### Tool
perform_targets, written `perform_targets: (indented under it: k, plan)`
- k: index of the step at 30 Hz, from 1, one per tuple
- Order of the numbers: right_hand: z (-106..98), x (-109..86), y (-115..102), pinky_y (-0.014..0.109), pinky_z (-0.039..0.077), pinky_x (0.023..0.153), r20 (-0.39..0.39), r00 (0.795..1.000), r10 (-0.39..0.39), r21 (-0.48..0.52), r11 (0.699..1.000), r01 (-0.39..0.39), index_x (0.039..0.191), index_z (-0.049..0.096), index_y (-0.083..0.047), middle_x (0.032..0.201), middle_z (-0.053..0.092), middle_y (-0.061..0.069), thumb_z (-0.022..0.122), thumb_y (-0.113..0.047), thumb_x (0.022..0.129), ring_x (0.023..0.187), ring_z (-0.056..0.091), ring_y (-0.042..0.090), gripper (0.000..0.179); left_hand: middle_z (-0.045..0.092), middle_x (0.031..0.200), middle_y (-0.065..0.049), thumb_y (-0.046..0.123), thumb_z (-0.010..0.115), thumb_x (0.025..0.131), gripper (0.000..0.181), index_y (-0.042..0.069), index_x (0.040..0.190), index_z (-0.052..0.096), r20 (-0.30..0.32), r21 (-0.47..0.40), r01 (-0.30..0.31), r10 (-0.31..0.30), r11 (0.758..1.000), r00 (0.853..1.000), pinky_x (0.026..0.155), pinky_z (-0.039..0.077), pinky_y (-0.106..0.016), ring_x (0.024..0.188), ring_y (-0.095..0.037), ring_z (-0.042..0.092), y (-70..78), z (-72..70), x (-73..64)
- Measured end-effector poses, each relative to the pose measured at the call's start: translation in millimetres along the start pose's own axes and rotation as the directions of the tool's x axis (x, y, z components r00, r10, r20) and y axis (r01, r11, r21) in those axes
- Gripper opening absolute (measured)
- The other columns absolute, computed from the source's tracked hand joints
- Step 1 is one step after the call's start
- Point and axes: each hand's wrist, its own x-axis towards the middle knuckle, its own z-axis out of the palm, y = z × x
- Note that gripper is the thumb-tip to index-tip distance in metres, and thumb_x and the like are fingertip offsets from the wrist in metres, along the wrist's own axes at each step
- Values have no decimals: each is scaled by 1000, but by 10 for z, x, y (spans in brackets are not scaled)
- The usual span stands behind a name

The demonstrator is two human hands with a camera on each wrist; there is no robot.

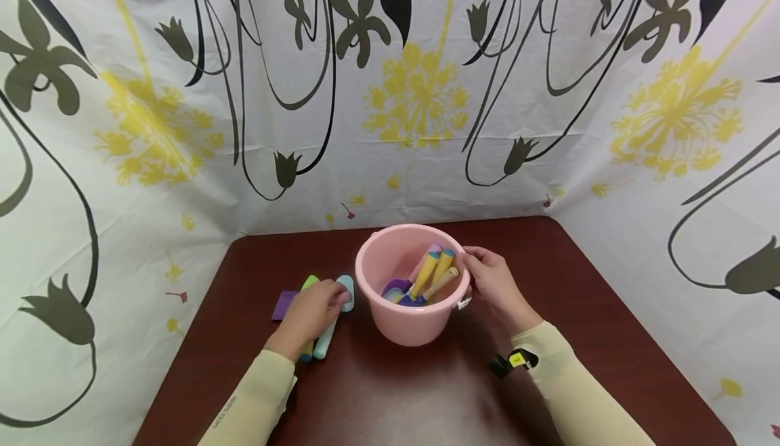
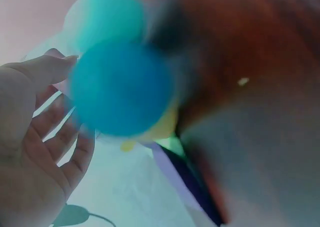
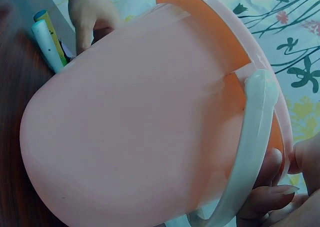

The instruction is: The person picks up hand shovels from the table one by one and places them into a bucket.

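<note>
A pink bucket stands on the table with several toy tools inside, some with yellow, blue-tipped handles. My right hand grips the bucket's right rim, thumb and fingers on either side of it, near the white bail handle. To the left of the bucket, my left hand is above a group of toy tools. Between its thumb and fingers it pinches a small lilac piece, whose kind is mostly hidden. Under and beside it lie a light-blue toy shovel, a green one and a purple one.
The dark red-brown table has rounded back corners. A white curtain with flower patterns hangs behind it and on both sides. A black wrist camera is strapped to the right sleeve.
</note>
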Motion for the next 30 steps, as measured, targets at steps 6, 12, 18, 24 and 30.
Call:
perform_targets:
  k: [6,12,18,24,30]
  plan:
    - [-5,-22,18,24,52,58,-11,1000,2,3,1000,-2,148,63,-2,93,66,4,64,-32,113,64,59,9,45,74,121,-2,25,83,102,34,17,134,75,-23,-36,37,-38,999,999,98,61,-49,107,-24,68,0,-159,-38]
    - [-24,-90,67,27,53,58,13,1000,14,-12,1000,-14,151,59,-2,97,68,5,64,-33,113,67,60,11,50,73,129,-3,20,81,104,32,15,134,74,-89,-172,25,-41,985,995,103,59,-53,117,-26,69,-47,-317,-183]
    - [-63,-93,48,25,50,56,10,1000,-12,-1,1000,12,150,60,-2,95,67,5,64,-34,113,65,59,10,49,75,107,-1,22,77,107,27,14,132,72,-209,-420,-34,-60,907,976,89,60,-40,99,-22,70,-55,-655,-194]
    - [-62,-55,40,24,50,55,6,1000,-18,-9,1000,18,149,61,-2,92,67,3,64,-33,113,63,58,9,48,79,104,0,19,79,106,25,11,129,73,-323,-488,-123,-47,864,945,85,57,-24,100,-17,72,-13,-1052,-218]
    - [-24,-32,39,25,51,55,11,1000,-17,21,1000,17,149,62,-2,91,68,4,66,-33,112,61,58,9,48,79,91,-1,21,81,104,23,11,122,71,-376,-481,-178,-19,858,926,83,56,-21,96,-16,69,85,-1358,-232]
